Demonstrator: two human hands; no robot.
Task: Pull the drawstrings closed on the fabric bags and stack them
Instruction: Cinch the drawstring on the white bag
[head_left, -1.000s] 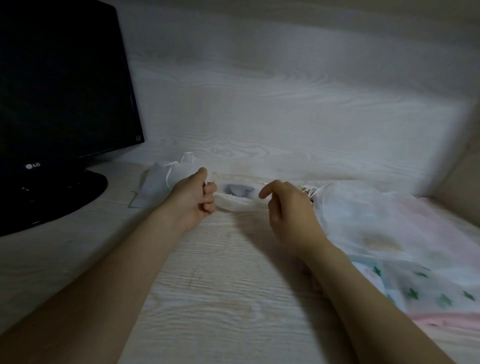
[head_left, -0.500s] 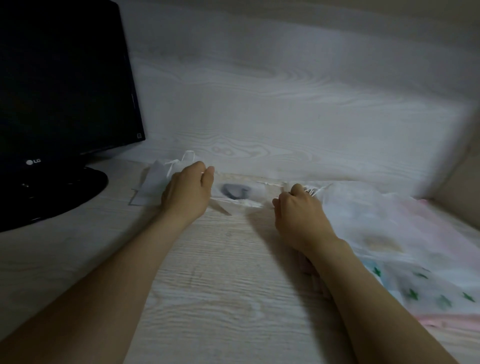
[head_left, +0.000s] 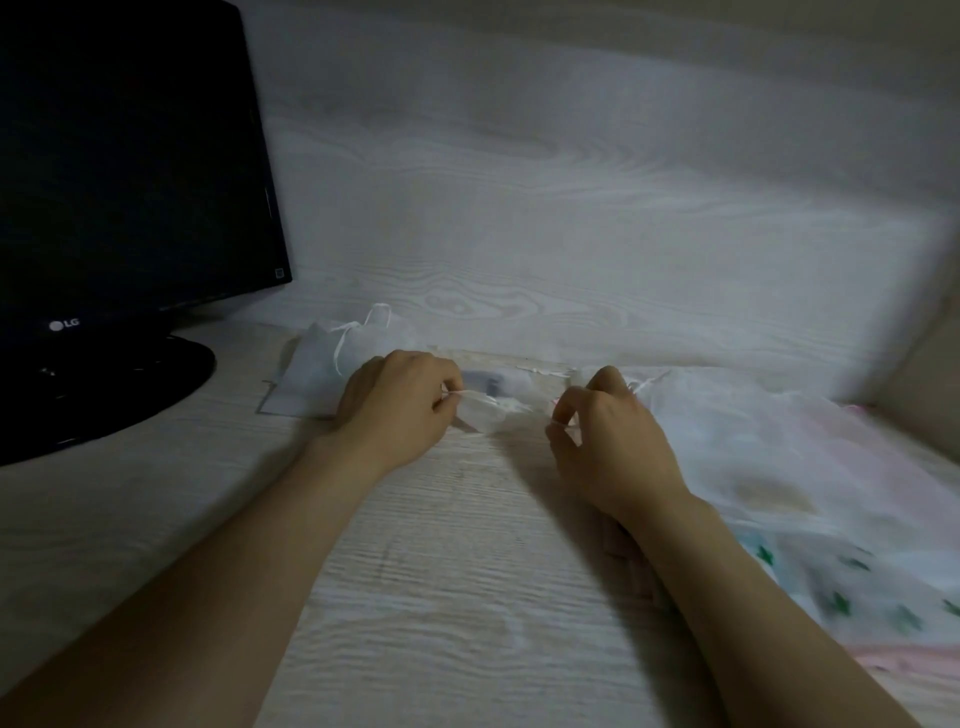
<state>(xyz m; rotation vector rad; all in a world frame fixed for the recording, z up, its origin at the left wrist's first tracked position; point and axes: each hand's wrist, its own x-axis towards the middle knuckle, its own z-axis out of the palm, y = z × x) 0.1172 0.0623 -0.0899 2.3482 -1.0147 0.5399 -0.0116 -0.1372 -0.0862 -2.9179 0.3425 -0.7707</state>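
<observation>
Pinching the drawstring (head_left: 470, 393) from both sides: left hand (head_left: 400, 410) has thumb and finger closed on the cord at the left edge of the small sheer bag (head_left: 491, 415); right hand (head_left: 608, 441) pinches a thin white cord at the bag's right edge. The bag lies on the desk (head_left: 441, 571) between the hands, near the back wall (head_left: 571, 208). A dark grey item (head_left: 483, 383) sits just behind it, too blurred to tell what. A second white bag (head_left: 311, 371) lies flat behind the left hand. A pile of sheer fabric (head_left: 789, 467) is beside the right hand. A monitor (head_left: 130, 182) stands at far left.
</observation>
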